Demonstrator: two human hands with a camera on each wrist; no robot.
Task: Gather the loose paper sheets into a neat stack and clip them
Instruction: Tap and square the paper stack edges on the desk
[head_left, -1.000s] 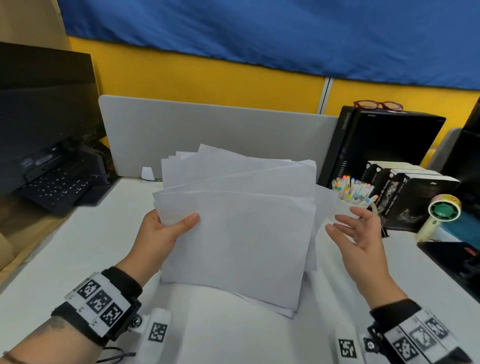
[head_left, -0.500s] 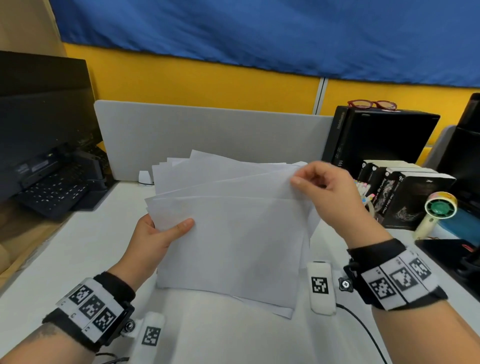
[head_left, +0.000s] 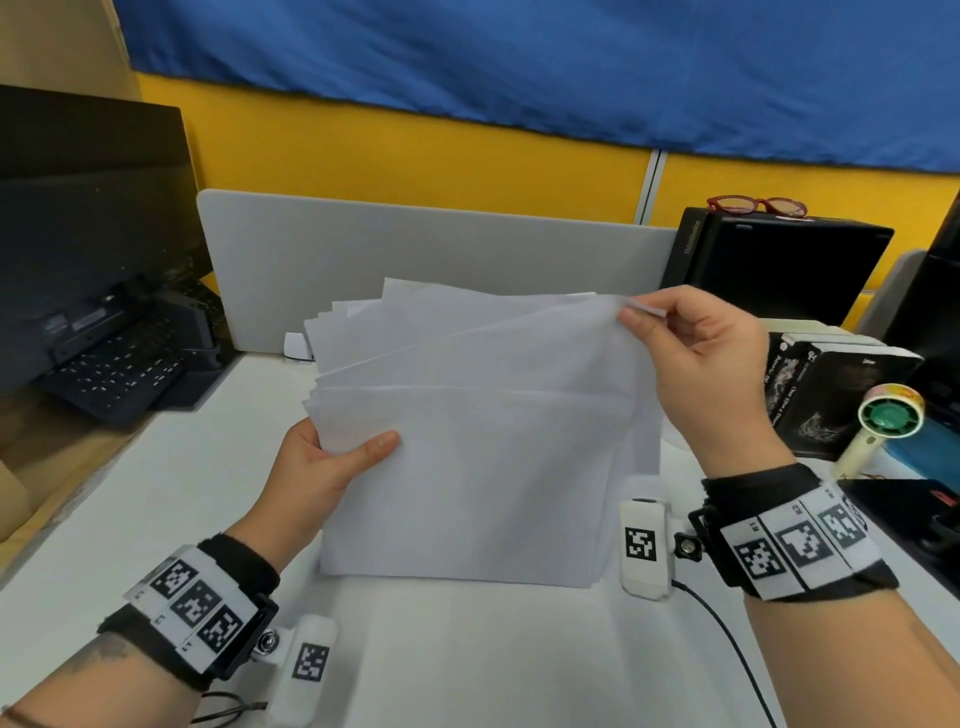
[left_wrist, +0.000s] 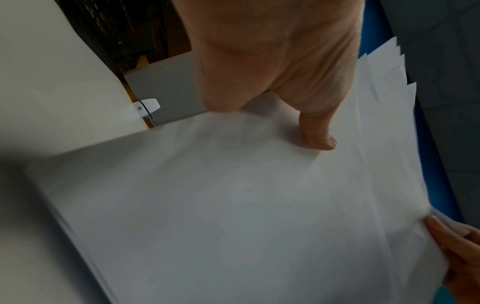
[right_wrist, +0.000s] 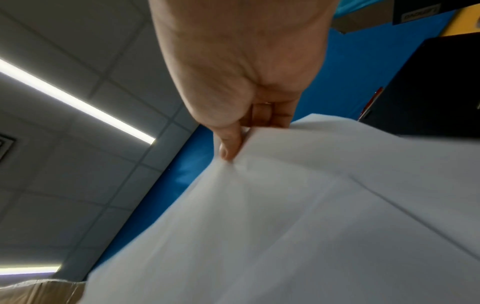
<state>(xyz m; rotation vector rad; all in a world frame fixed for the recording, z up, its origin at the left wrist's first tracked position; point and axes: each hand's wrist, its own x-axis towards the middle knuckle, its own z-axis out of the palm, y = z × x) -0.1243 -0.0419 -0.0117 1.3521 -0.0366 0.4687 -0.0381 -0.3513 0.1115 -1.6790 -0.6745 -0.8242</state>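
Observation:
Several white paper sheets (head_left: 483, 457) are held up over the white desk (head_left: 156, 493), fanned out at their top left corners. My left hand (head_left: 332, 457) grips the bundle at its left edge, thumb on the front sheet; the left wrist view shows that thumb (left_wrist: 318, 133) pressed on the paper (left_wrist: 233, 216). My right hand (head_left: 644, 317) pinches the top right corner of the sheets between thumb and fingers, which the right wrist view shows as a thumb (right_wrist: 230, 142) pinching the paper (right_wrist: 311, 216). No clip is visible.
A grey divider panel (head_left: 415, 260) stands behind the sheets. A black monitor (head_left: 88, 223) and keyboard (head_left: 119, 369) are at the left. At the right are a black box (head_left: 779, 260) with red glasses (head_left: 758, 205), books (head_left: 831, 384) and a small hand fan (head_left: 883, 421).
My right hand rose from open beside the sheets to their top right corner and took hold of it. The bundle's lower edge has evened out. My left hand kept its hold.

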